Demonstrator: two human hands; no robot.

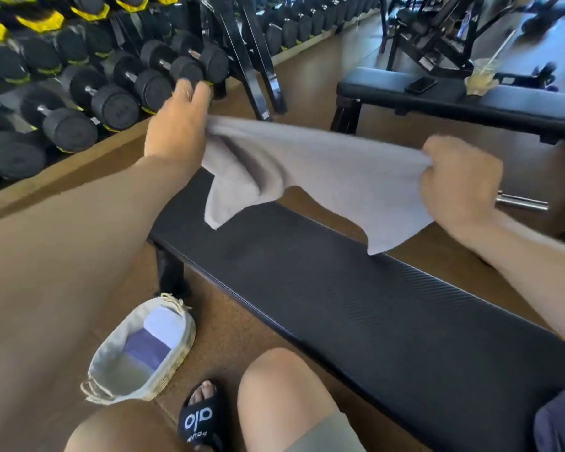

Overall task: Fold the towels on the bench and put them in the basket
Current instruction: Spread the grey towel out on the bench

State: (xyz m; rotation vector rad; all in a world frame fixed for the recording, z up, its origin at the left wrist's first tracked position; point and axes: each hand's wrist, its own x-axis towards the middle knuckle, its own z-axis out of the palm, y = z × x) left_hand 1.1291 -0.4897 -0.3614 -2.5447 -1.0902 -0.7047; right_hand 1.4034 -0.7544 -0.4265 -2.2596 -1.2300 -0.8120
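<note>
Closest to me are my bare knees and one black slide sandal on the brown floor, and just beyond them the pale fabric-lined woven basket, which already holds a folded white towel and a folded purple towel. Across my lap runs the long black padded desk, bare along the stretch I can see.

Above it I hold the light grey terry towel stretched in the air, so I judge I am at the spreading stage of a fold, with no crease made yet. My left hand is reached far out with the arm nearly straight, gripping one top corner; its fingers are curled round the cloth. My right hand is nearer, bent at the wrist, fist closed on the other top corner. Both lower corners hang loose, the left one bunched.

Next I would need to bring the two hands together so the corners meet, or lay the towel flat on the desk first.
</note>
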